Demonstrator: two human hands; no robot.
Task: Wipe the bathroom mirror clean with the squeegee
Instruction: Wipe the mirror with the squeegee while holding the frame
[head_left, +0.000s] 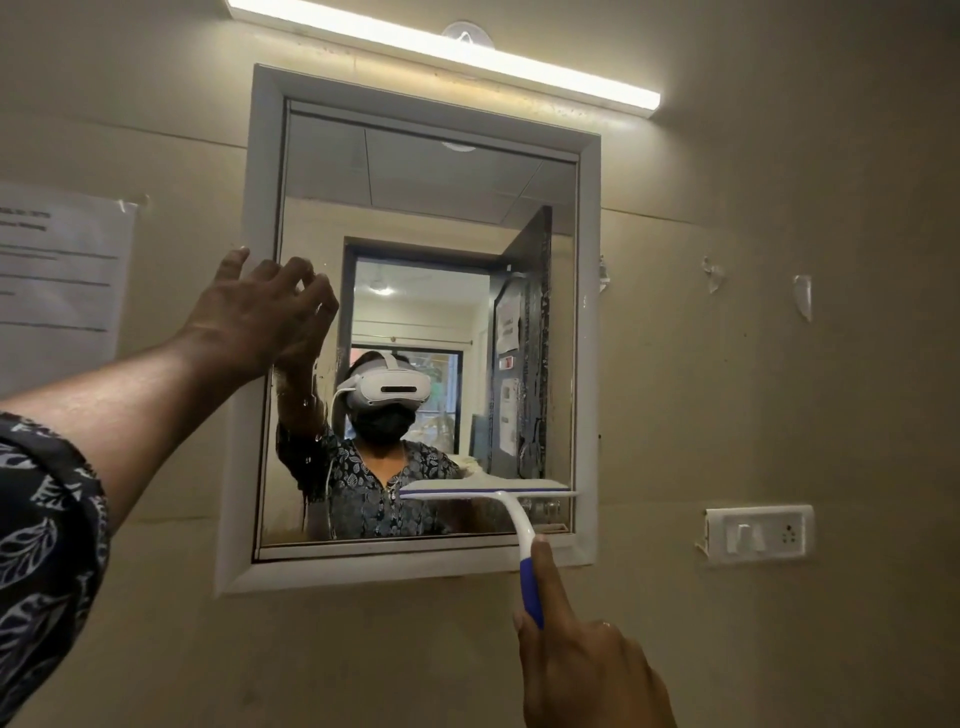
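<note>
Squeegee (483, 487) handle clamped in right hand (582, 654), one finger laid along it. Blade held flat on mirror (431, 182) above grip, near bottom edge. Left hand (260, 317), fingers spread, braced on white frame (262, 171) up-left of grip. Streaks and droplets seen far left: wiping judged partly done.

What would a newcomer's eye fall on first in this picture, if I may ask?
The white-framed mirror fills the middle of the wall, under a bright light bar. The right hand grips a white and blue squeegee, its blade level across the lower right of the glass. The left hand rests open against the mirror's left edge, above wet streaks.
</note>
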